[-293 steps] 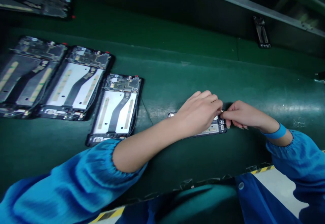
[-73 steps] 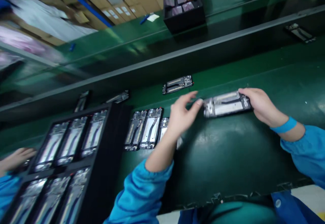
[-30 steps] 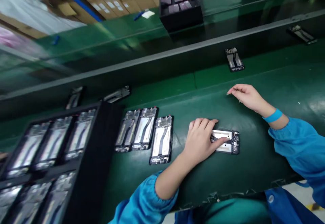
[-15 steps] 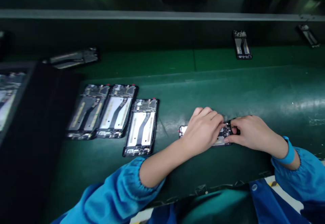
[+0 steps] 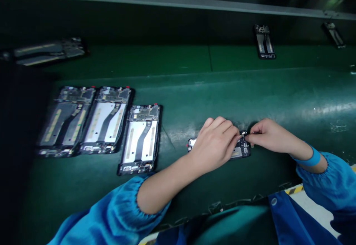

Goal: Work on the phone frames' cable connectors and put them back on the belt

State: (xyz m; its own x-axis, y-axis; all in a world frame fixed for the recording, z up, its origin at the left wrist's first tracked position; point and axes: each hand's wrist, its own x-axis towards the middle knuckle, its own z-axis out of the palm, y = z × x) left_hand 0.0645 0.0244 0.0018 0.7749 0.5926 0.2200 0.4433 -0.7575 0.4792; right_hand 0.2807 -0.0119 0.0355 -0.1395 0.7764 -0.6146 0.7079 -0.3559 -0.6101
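An opened phone frame (image 5: pixel 242 150) lies flat on the green belt (image 5: pixel 250 96) in front of me. My left hand (image 5: pixel 215 145) covers most of it, fingers curled and pressing down on it. My right hand (image 5: pixel 265 135) meets it at the frame's right end, fingertips pinched together on a small part there that is too small to make out. Both arms wear blue sleeves; a blue band circles my right wrist.
Three more opened phone frames (image 5: pixel 140 138) lie side by side on the belt to the left. Another frame (image 5: pixel 264 41) sits on the far strip, one (image 5: pixel 333 34) at far right, one (image 5: pixel 47 50) at far left. A dark tray edge (image 5: pixel 13 133) fills the left border.
One second ago my right hand hovered apart above the belt; it has since come down to the frame's right end. The view has tilted down onto the belt.
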